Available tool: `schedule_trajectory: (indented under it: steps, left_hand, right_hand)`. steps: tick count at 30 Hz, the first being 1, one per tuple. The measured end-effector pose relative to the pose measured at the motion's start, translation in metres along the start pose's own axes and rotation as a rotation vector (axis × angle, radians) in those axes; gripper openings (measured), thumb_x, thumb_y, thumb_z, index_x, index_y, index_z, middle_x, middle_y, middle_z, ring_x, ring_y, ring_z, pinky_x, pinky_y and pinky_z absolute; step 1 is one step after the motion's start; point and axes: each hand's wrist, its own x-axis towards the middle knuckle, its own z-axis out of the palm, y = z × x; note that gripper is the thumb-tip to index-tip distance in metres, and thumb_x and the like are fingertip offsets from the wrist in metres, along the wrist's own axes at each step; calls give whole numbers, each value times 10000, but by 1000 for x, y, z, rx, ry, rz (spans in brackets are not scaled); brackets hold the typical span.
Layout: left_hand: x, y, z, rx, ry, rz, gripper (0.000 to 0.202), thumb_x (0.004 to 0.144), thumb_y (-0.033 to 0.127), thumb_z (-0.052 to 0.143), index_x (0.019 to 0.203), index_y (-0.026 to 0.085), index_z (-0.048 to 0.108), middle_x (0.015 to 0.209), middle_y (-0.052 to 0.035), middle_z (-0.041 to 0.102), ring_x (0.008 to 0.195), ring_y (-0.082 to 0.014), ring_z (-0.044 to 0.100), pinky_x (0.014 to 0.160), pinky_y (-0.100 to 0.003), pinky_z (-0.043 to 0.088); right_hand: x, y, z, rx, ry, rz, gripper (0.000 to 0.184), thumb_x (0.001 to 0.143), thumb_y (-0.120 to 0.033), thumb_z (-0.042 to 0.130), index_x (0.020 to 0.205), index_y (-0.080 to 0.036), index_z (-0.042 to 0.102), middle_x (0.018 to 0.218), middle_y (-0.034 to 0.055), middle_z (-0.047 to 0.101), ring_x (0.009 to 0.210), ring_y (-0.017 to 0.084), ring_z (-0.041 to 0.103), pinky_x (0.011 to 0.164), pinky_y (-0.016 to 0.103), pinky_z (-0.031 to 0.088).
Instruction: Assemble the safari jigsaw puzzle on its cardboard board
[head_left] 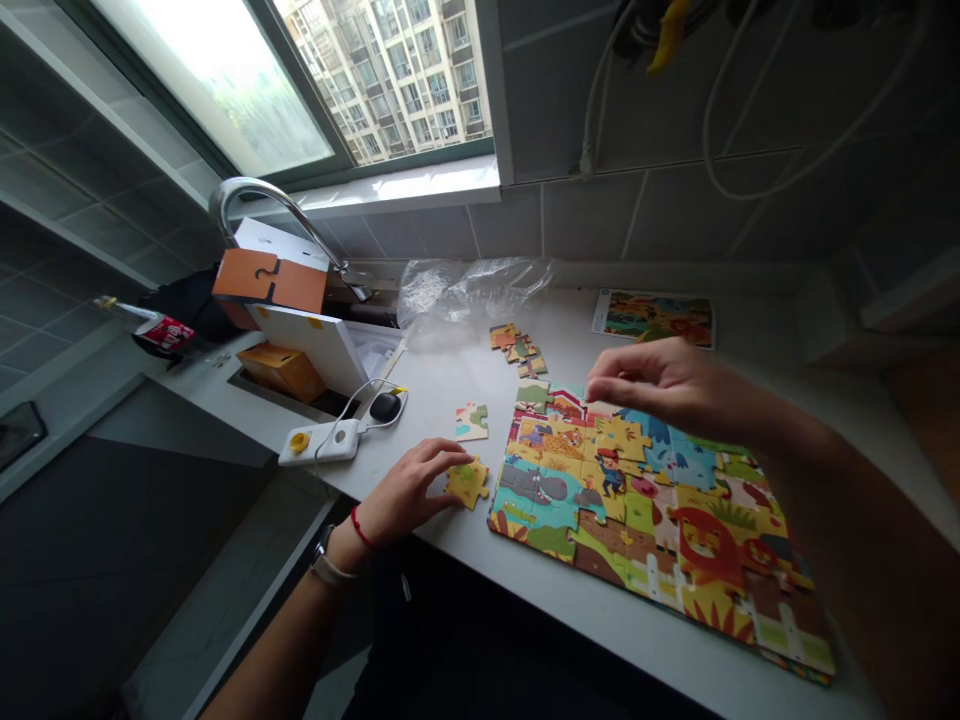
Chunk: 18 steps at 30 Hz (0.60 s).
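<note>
My left hand [409, 490] grips a yellow jigsaw puzzle piece [466, 483] by its left edge, thumb and fingers on it, at the counter's front. Over the upper part of a mostly assembled animal puzzle [555, 487], my right hand [652, 378] hovers with its fingers pinched together; whatever they hold, if anything, is hidden. The puzzle shows a hippo, a lion and an elephant. A loose pale piece [471, 421] lies just behind my left hand. Farther back, several loose pieces [517, 348] overlap in a short row. My right forearm covers the puzzle's right side.
Crumpled clear plastic [469, 295] lies by the wall, near a picture card [656, 318]. At left are a power strip [322, 443] with a cable, an orange box [274, 282] in the sink area, a faucet [277, 195] and a cola bottle [169, 332].
</note>
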Motion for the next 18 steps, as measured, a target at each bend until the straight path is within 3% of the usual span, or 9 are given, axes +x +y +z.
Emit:
schedule_trajectory:
  steps: [3, 9, 14, 18]
  left_hand:
    - [-2, -1, 1, -22, 75, -26, 432, 915, 246, 806, 1320, 283, 661, 1267, -94, 631, 1143, -244, 690, 996, -417, 629]
    - [11, -4, -3, -226, 244, -82, 191, 996, 289, 695, 1175, 233, 733, 1106, -64, 636, 850, -148, 700, 761, -301, 677]
    - [48, 4, -7, -456, 293, -107, 158, 971, 323, 741, 1035, 178, 743, 1044, -72, 682, 813, -137, 717, 701, -239, 652]
    - [87, 17, -6, -568, 277, -45, 185, 964, 344, 755, 978, 161, 730, 1034, -68, 669, 798, -129, 713, 682, -228, 648]
  right_hand:
    - [6, 0, 14, -107, -154, 16, 401, 927, -608, 688, 998, -237, 824, 963, 66, 797, 856, 227, 720, 712, 305, 513]
    - [5, 8, 36, -179, -146, -27, 310, 952, -506, 707, 1121, -273, 823, 1058, 81, 801, 928, 270, 726, 801, 351, 525]
    - [8, 6, 49, -172, -185, -64, 263, 943, -362, 752, 1184, -267, 797, 1145, 71, 793, 997, 264, 731, 864, 345, 530]
    - [15, 8, 65, -135, -87, -43, 507, 945, -314, 754, 1437, -254, 649, 1331, 98, 742, 1119, 274, 715, 965, 378, 536]
